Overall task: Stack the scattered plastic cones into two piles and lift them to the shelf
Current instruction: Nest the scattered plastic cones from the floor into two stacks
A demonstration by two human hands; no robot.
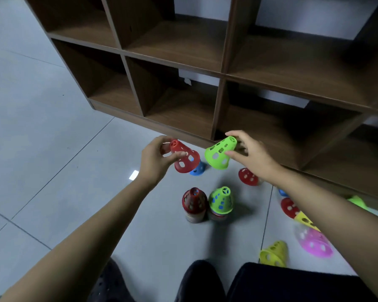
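Note:
My left hand (156, 159) grips a red cone (184, 156) by its narrow top, held tilted above the floor. My right hand (248, 150) pinches a green cone (219, 152) the same way, beside the red one. Below them two piles stand upright on the floor: one topped by a dark red cone (194, 200), the other by a green cone (221, 200). Loose cones lie around: a blue one (198, 168) behind the held red cone, a red one (248, 176), another red (289, 207), yellow ones (273, 255), a pink one (315, 244).
The brown wooden shelf (222, 73) with open compartments stands straight ahead, its lowest row at floor level. Grey tiled floor (52, 149) spreads to the left. My dark trouser knees (271, 284) and a dark shoe (111, 284) fill the bottom edge. A green cone (357, 201) lies by the shelf base.

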